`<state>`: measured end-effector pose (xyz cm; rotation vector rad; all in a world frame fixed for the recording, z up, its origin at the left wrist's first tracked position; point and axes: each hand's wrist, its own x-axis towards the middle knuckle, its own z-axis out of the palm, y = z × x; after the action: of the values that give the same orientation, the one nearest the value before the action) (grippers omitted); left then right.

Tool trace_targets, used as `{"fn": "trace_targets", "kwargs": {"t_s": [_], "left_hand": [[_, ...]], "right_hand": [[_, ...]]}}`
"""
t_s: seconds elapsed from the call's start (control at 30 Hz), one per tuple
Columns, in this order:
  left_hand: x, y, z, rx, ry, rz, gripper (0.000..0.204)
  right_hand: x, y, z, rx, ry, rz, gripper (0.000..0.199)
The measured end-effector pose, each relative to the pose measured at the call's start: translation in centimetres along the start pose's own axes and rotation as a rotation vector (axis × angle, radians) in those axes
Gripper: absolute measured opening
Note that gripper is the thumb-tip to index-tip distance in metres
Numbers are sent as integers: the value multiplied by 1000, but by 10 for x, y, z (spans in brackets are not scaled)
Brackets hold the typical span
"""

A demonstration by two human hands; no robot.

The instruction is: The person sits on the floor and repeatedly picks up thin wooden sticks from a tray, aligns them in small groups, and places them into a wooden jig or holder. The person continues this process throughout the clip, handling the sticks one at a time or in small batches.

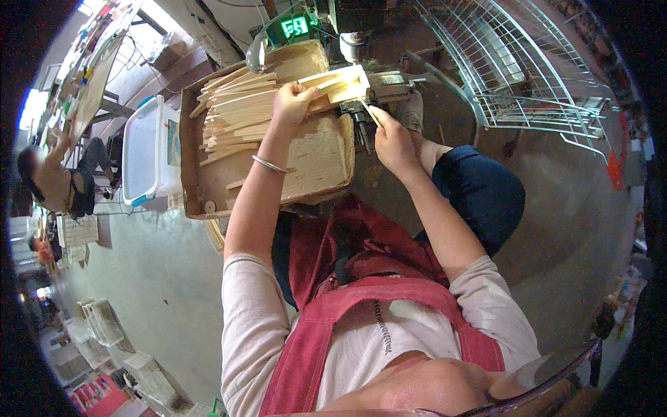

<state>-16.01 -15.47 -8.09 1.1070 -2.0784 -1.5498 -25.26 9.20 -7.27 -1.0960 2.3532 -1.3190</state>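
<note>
My left hand is closed around the left end of a small pale wooden frame or shallow box, with the thumb on top. The frame is tilted above a metal machine fixture. Between the fingers of my right hand is a thin wooden stick, its far tip close to the frame's right corner. Whether the tip touches it I cannot tell. Many loose wooden strips lie in a worn cardboard box beneath my left forearm.
A wire cart stands at the right. Left of the cardboard box is a clear plastic bin. A green lit display and a lamp sit at the back. Another person is at the far left, near a long workbench.
</note>
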Motion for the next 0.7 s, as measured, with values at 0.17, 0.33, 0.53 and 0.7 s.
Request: {"fn": "trace_targets", "kwargs": {"t_s": [0.17, 0.33, 0.53, 0.7], "left_hand": [[0, 6, 19, 163, 243, 44, 41], [-15, 4, 35, 459, 532, 370, 52], [-15, 26, 44, 902, 543, 794, 55], [9, 39, 48, 1057, 379, 753, 37]], "right_hand": [[4, 13, 10, -44, 63, -43, 41], [3, 11, 13, -51, 74, -48, 41], [3, 11, 13, -42, 66, -25, 41], [6, 12, 12, -23, 68, -37, 42]]}}
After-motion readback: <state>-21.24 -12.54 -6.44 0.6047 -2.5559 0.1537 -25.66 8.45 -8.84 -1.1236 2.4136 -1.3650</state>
